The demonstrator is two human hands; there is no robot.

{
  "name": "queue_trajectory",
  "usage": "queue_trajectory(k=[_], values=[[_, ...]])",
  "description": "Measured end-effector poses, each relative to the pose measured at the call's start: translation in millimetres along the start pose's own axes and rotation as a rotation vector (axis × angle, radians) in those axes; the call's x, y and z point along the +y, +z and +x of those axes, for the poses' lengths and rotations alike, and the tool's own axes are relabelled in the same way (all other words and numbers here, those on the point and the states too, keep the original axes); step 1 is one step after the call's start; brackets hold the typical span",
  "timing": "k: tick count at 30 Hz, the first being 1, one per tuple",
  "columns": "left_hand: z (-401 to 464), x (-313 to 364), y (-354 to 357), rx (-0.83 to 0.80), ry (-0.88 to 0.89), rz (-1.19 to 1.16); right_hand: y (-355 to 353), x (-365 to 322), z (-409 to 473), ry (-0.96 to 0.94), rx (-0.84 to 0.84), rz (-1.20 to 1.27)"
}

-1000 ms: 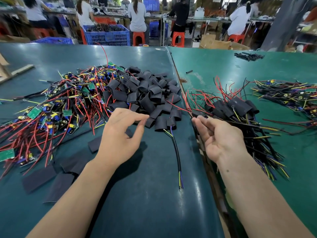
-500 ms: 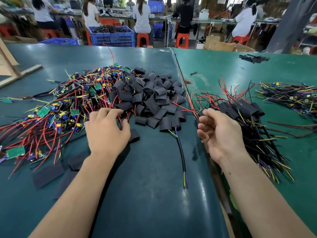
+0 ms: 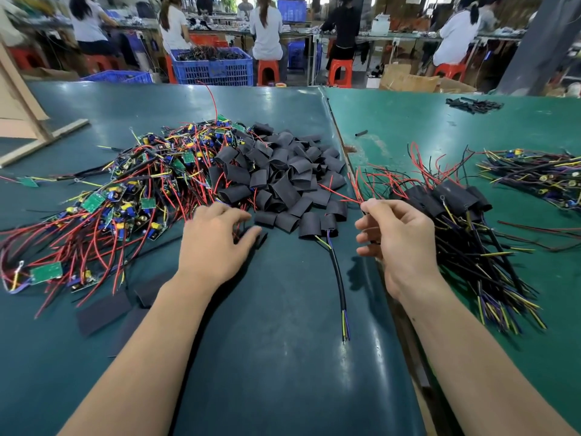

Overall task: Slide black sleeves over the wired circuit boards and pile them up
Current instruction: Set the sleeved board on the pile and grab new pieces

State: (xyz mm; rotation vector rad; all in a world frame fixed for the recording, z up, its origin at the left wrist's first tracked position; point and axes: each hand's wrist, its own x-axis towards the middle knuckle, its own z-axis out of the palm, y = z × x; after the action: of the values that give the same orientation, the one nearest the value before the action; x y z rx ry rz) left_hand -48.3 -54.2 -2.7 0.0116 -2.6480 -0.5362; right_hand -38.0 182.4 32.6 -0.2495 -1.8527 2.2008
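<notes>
A heap of bare wired circuit boards (image 3: 125, 202) with red and black wires lies at the left. Beside it is a pile of loose black sleeves (image 3: 283, 184). My left hand (image 3: 217, 247) lies palm down at the near edge of these piles. Its fingertips touch red wires and its thumb is by a flat sleeve (image 3: 262, 237). My right hand (image 3: 399, 243) hovers with loosely curled fingers, holding nothing that I can see. It is just left of the pile of sleeved boards (image 3: 452, 199). One sleeved board with a long black cable (image 3: 338, 278) lies between my hands.
Flat black sleeves (image 3: 103, 313) lie near my left forearm. A second bundle of wired boards (image 3: 540, 174) sits at the far right. A seam (image 3: 338, 136) splits the green table. Beyond it stand a blue crate (image 3: 213, 70), stools and seated people.
My left hand has turned palm down and reached forward to the piles' edge. My right hand has curled its fingers and drawn slightly left, away from the sleeved pile.
</notes>
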Motion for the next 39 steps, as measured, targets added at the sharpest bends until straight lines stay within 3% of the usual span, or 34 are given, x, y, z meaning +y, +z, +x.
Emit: queue_trajectory(k=[3,6,11,17,20,27,33,39], values=[[7,-11,1,0.168,-0.15,0.048,0,0,0,-0.021,-0.006,-0.015],[11,-19,5,0.056,-0.302,0.055,0,1,0,-0.023,-0.014,-0.022],[16,-14,8,0.063,-0.27,0.083,0,2,0,-0.034,-0.014,-0.019],[16,-16,5,0.123,-0.292,-0.107,1,3,1,-0.036,-0.02,-0.023],[17,-17,10,0.138,-0.277,-0.077,2,3,0,-0.037,-0.031,-0.04],[21,-17,24,-0.123,-0.183,0.193,1,4,1,-0.047,-0.039,-0.064],[24,-18,18,0.042,-0.279,0.023,0,4,1,-0.049,-0.042,-0.078],[21,-16,14,0.126,-0.269,-0.058,-1,3,2,-0.045,-0.034,-0.062]])
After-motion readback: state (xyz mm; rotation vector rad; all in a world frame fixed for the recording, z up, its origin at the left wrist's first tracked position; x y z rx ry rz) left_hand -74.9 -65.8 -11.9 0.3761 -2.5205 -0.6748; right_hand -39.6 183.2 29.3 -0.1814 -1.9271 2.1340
